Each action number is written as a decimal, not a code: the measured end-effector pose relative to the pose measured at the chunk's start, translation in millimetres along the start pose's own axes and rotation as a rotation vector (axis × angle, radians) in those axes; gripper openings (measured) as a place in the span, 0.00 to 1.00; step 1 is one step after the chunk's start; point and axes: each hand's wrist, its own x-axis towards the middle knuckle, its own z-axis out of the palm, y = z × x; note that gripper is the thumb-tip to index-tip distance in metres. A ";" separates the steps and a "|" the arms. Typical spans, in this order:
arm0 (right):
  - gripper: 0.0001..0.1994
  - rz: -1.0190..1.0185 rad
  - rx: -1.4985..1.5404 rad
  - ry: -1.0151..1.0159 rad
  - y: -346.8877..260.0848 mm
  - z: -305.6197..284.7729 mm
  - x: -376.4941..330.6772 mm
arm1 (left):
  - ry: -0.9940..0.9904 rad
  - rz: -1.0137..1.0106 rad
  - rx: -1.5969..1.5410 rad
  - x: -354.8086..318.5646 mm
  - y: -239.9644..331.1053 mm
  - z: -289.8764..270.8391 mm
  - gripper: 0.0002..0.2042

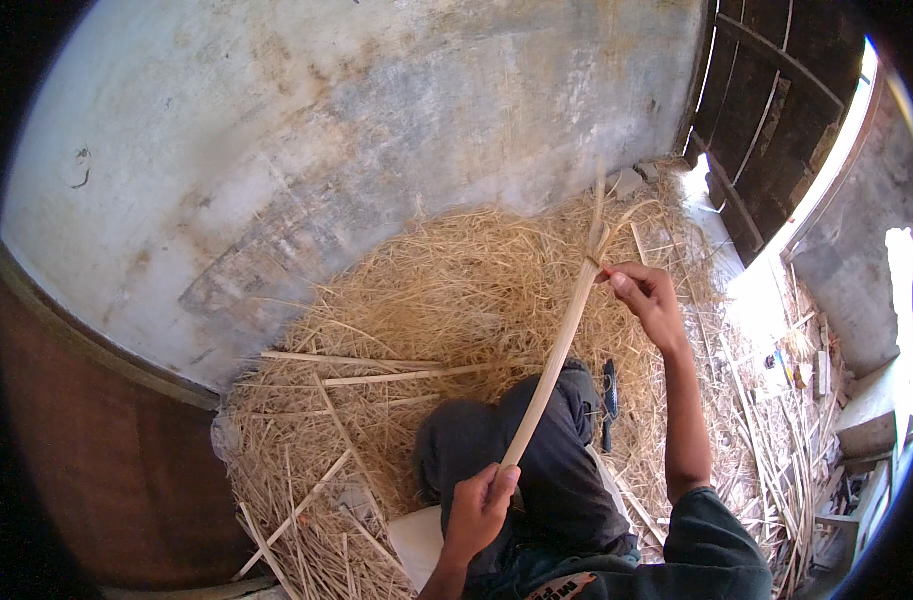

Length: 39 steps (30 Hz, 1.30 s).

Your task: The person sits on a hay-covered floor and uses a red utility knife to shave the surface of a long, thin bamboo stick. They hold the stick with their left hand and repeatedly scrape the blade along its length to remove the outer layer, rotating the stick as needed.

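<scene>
Underfoot, a thick heap of pale straw and shavings (456, 290) covers the floor, banked against a stained, patchy plastered wall (356, 130) that fills the upper half of the view. To the left, a dark reddish-brown band (86, 440) runs along the base of the wall and curves out of sight. At the upper right, a dark wooden plank door (766, 110) stands beside a bright opening where daylight washes the ground white. Several flat split cane strips (376, 378) lie loose across the straw near the person's knee, and a scatter of thinner offcuts (786, 440) litters the floor at the right edge, together with small blocks too blurred to name. The person sits with legs in dark trousers (536, 450) folded on the heap. A long split cane strip (556, 360) runs diagonally over the knee: the left hand (479, 505) is clenched tight around its lower end, and the right hand (644, 295) pinches its upper part between thumb and fingers, just below where the strip splays into frayed ends. A dark-handled tool (609, 400) lies on the straw just beside the right leg. Open straw lies between the knee and the wall; the right side is crowded with offcuts.
</scene>
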 end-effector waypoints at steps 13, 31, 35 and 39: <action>0.19 0.131 0.118 -0.265 -14.2 -6.0 -13.4 | -0.171 -0.176 -0.243 8.4 -7.2 -7.9 0.18; 0.14 -0.077 0.083 0.316 -11.4 15.5 8.1 | -0.037 0.029 0.076 3.2 4.2 -3.6 0.21; 0.21 0.095 0.277 0.284 -28.5 18.0 4.1 | -0.053 -0.003 0.097 0.8 5.3 -6.7 0.21; 0.31 0.209 0.496 0.258 -21.8 15.8 3.5 | -0.062 0.008 0.114 1.1 8.2 -6.4 0.21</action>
